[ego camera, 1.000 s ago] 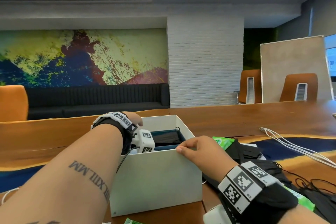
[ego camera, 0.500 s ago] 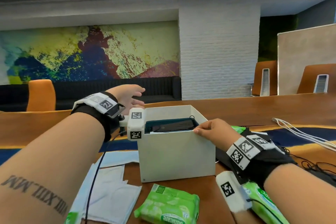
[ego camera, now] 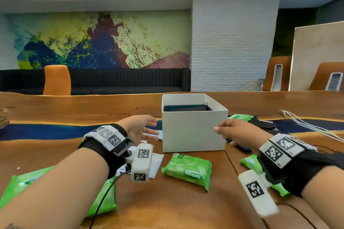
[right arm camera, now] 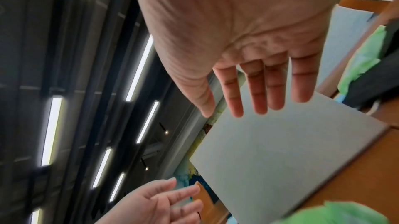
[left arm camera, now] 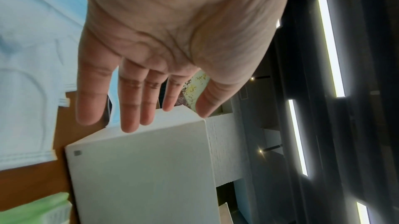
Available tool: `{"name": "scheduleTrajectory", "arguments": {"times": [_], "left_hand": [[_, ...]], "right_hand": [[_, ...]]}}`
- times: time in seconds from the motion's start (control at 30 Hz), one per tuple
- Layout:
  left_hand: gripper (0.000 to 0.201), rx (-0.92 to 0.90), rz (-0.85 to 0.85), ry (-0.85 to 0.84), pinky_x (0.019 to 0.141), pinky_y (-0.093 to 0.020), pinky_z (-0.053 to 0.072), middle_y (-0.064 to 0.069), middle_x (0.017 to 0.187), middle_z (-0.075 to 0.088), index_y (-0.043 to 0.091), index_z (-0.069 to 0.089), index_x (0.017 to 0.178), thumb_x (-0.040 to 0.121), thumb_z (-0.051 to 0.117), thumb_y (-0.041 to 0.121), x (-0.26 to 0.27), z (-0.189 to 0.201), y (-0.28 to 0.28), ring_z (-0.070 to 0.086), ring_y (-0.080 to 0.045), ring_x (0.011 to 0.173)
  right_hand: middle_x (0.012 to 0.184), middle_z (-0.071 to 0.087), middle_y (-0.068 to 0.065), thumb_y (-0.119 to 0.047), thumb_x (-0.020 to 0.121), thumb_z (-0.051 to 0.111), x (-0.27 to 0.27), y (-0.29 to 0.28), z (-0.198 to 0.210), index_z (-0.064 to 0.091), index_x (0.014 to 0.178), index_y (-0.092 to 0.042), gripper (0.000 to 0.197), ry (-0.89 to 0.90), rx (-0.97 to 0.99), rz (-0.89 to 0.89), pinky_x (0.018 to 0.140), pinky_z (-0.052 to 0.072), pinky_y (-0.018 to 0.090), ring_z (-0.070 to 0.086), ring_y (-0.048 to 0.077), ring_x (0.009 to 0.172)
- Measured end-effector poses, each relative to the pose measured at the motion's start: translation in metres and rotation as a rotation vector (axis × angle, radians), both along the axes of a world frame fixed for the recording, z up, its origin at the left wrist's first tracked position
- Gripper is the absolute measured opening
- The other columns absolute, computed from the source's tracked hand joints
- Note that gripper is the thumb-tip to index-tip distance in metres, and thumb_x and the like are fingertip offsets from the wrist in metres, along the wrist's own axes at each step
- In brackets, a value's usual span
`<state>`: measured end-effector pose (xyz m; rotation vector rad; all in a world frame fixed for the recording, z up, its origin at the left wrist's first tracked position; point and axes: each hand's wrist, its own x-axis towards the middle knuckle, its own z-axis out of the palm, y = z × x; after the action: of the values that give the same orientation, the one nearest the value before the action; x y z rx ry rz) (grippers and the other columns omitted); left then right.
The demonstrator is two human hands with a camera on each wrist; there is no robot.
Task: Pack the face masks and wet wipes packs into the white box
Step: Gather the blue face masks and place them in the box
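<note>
one white box [ego camera: 193, 132], four wipes packs [ego camera: 187, 170]

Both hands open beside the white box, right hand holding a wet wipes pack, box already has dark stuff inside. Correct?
Not quite. The right hand holds nothing: the right wrist view shows its fingers straight and bare by the white box. The left hand is open too, and dark items lie in the box, per the head view.

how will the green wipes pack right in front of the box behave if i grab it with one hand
The wipes pack will probably give under the fingers: its wrapper looks soft and puffy, with crimped ends. The glossy film may be a little slippery, so a grip across its width seems safer than a pinch at an end. It lies flat on the table, so it should slide, not roll.
</note>
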<state>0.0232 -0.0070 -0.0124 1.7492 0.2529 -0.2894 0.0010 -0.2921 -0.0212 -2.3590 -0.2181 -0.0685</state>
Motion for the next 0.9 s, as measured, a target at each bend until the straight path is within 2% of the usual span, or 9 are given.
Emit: {"name": "scheduleTrajectory", "arguments": {"times": [0.07, 0.13, 0.2, 0.27, 0.37, 0.47, 0.57, 0.8, 0.9], "left_hand": [[0.03, 0.028, -0.007, 0.002, 0.104, -0.049, 0.041, -0.011, 0.115, 0.059, 0.015, 0.053, 0.121, 0.098, 0.046, 0.034, -0.004, -0.005, 0.004, 0.06, -0.024, 0.099], [0.032, 0.097, 0.002, -0.005, 0.1, -0.046, 0.042, -0.01, 0.114, 0.059, 0.016, 0.053, 0.123, 0.098, 0.046, 0.036, -0.008, -0.007, 0.01, 0.059, -0.023, 0.097], [0.036, 0.19, 0.028, -0.012, 0.098, -0.046, 0.044, -0.01, 0.115, 0.057, 0.015, 0.051, 0.126, 0.097, 0.049, 0.035, -0.011, -0.009, 0.017, 0.057, -0.024, 0.101], [0.041, 0.326, 0.042, -0.015, 0.098, -0.045, 0.044, -0.011, 0.126, 0.054, 0.014, 0.045, 0.131, 0.096, 0.052, 0.034, -0.015, -0.011, 0.023, 0.052, -0.025, 0.111], [0.055, 0.534, 0.018, 0.008, 0.1, -0.043, 0.043, -0.014, 0.141, 0.046, 0.013, 0.035, 0.144, 0.096, 0.052, 0.035, -0.019, -0.009, 0.029, 0.046, -0.027, 0.123], [0.059, 0.74, -0.03, 0.036, 0.091, -0.037, 0.044, -0.012, 0.14, 0.048, 0.012, 0.037, 0.144, 0.095, 0.053, 0.041, -0.02, -0.003, 0.034, 0.049, -0.026, 0.125], [0.056, 0.985, -0.068, 0.038, 0.1, -0.032, 0.041, -0.011, 0.141, 0.049, 0.01, 0.042, 0.141, 0.096, 0.049, 0.043, -0.021, 0.002, 0.04, 0.05, -0.024, 0.127], [0.064, 1.145, -0.087, 0.25, 0.109, -0.031, 0.033, -0.008, 0.152, 0.034, 0.006, 0.03, 0.147, 0.097, 0.047, 0.044, -0.009, -0.015, 0.085, 0.037, -0.023, 0.137], [0.065, 1.19, -0.109, 0.264, 0.105, -0.03, 0.037, -0.007, 0.146, 0.042, 0.007, 0.036, 0.143, 0.094, 0.053, 0.045, -0.009, -0.02, 0.097, 0.043, -0.021, 0.132]], "right_hand": [[0.1, 0.064, 0.003, -0.041, 0.09, 0.057, -0.007, 0.002, -0.012, 0.061, 0.101, -0.022, 0.022, 0.07, -0.119, 0.034, 0.062, 0.045, 0.019, 0.058, 0.01, 0.079], [0.109, 0.064, 0.0, -0.039, 0.089, 0.06, -0.01, 0.008, -0.023, 0.06, 0.107, -0.024, 0.024, 0.099, -0.206, 0.079, 0.064, 0.043, 0.016, 0.056, 0.006, 0.079], [0.123, 0.059, 0.0, -0.04, 0.088, 0.062, -0.01, 0.02, -0.032, 0.056, 0.121, -0.024, 0.037, 0.139, -0.278, 0.134, 0.083, 0.044, 0.019, 0.057, 0.009, 0.1], [0.136, 0.05, 0.0, -0.046, 0.086, 0.062, -0.007, 0.035, -0.037, 0.047, 0.131, -0.029, 0.051, 0.185, -0.36, 0.177, 0.103, 0.039, 0.027, 0.05, 0.015, 0.121], [0.147, 0.038, -0.002, -0.053, 0.082, 0.063, -0.002, 0.061, -0.038, 0.037, 0.14, -0.035, 0.066, 0.24, -0.464, 0.22, 0.112, 0.03, 0.034, 0.038, 0.019, 0.133], [0.149, 0.035, -0.002, -0.057, 0.078, 0.065, 0.005, 0.081, -0.041, 0.031, 0.143, -0.038, 0.075, 0.276, -0.6, 0.232, 0.11, 0.03, 0.036, 0.035, 0.023, 0.135], [0.147, 0.038, 0.001, -0.055, 0.075, 0.069, 0.009, 0.091, -0.041, 0.027, 0.142, -0.041, 0.08, 0.289, -0.707, 0.22, 0.101, 0.036, 0.035, 0.04, 0.025, 0.131], [0.146, 0.038, 0.0, -0.052, 0.073, 0.072, 0.012, 0.079, -0.037, 0.025, 0.144, -0.037, 0.086, 0.274, -0.779, 0.191, 0.1, 0.034, 0.031, 0.04, 0.023, 0.13], [0.143, 0.042, -0.001, -0.054, 0.073, 0.071, 0.011, 0.077, -0.033, 0.026, 0.142, -0.037, 0.085, 0.281, -0.834, 0.175, 0.098, 0.037, 0.03, 0.044, 0.022, 0.127]]}}
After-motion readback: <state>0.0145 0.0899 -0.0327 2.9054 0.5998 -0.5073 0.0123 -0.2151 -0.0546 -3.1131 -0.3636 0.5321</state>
